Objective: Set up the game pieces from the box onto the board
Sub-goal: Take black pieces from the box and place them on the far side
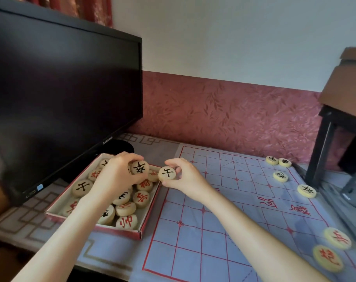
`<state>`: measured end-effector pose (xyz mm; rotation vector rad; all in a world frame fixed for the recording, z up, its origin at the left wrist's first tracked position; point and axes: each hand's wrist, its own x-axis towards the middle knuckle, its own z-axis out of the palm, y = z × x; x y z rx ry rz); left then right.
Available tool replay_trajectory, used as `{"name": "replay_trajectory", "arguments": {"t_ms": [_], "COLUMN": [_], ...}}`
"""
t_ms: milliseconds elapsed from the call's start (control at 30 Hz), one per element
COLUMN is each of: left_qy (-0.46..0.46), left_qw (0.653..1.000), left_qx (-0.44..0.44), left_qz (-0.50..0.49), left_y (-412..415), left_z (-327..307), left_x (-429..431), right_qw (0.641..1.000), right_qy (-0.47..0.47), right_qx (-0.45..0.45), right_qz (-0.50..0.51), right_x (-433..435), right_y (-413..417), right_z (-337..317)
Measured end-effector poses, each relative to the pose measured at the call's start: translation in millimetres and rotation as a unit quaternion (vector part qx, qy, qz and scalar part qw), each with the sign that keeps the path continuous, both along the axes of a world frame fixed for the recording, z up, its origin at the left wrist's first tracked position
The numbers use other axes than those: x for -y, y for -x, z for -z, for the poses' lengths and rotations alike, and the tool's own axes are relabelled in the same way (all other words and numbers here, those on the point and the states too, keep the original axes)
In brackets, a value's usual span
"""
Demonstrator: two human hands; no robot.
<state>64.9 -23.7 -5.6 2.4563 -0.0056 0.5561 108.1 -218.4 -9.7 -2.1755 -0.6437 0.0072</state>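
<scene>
**Xiangqi set-up at a desk, seen from over the player's arms.** The left hand [116, 174] is raised over the cardboard box [112, 228]. Its thumb and curled fingers pinch the left-hand piece [140, 167], a pale wooden disc whose black character faces us. The right hand [185, 178] pinches the right-hand piece [167, 173], a similar disc with a black character, between thumb and fingertips. This disc is just beside the box's right wall, at the left edge of the cloth board [213, 220]. The two held discs are near each other but apart.

The box lies left of the board and holds a loose heap of remaining pieces [141, 198], with red and black characters mixed. Four black-character pieces [306, 191] sit along the board's right edge at the far end. Two red-character pieces [337, 238] lie by the same edge, closer to us. A dark Samsung monitor [61, 94] stands behind the box on the patterned tablecloth [20, 220].
</scene>
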Motion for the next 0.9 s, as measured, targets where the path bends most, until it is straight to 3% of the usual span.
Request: {"name": "replay_trajectory", "arguments": {"t_ms": [900], "left_qy": [0.066], "left_qw": [0.978], "left_qx": [-0.011], "left_qz": [0.197], "left_y": [36], "left_z": [11], "left_x": [183], "right_qw": [0.991], "right_qy": [0.002], "right_qx": [-0.024], "right_qz": [0.132], "right_x": [190], "right_y": [91], "right_z": [-6]}}
